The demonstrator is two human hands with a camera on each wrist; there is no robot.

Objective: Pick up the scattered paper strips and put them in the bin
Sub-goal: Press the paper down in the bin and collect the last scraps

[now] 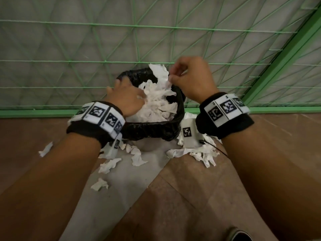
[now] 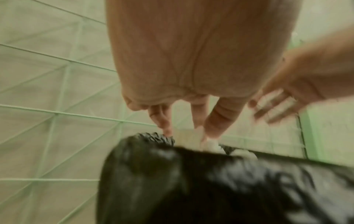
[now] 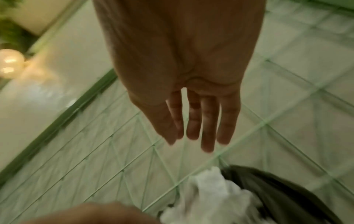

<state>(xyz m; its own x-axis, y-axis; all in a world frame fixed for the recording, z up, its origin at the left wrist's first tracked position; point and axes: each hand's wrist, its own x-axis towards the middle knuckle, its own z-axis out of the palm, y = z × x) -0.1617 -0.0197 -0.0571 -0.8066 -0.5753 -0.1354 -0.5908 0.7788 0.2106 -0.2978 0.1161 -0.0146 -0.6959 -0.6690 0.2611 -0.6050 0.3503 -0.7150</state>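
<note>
A bin with a black liner (image 1: 152, 129) stands against the green mesh, heaped with white paper strips (image 1: 156, 103). My left hand (image 1: 126, 96) lies on the heap with fingers spread, pressing the paper down; in the left wrist view its fingers (image 2: 212, 119) reach onto paper (image 2: 210, 145) at the liner's rim (image 2: 191, 189). My right hand (image 1: 189, 75) hovers over the far right rim beside a strip (image 1: 160, 72) that sticks up. Its fingers (image 3: 207, 128) hang straight and hold nothing in the right wrist view, above paper (image 3: 210, 197). Several loose strips (image 1: 109, 165) (image 1: 201, 153) lie on the floor around the bin.
A green wire mesh panel (image 1: 156, 40) with a green frame (image 1: 278, 66) stands right behind the bin. Brown sheets (image 1: 199, 197) cover the floor on both sides of a grey strip (image 1: 112, 197). One lone strip (image 1: 45, 149) lies far left.
</note>
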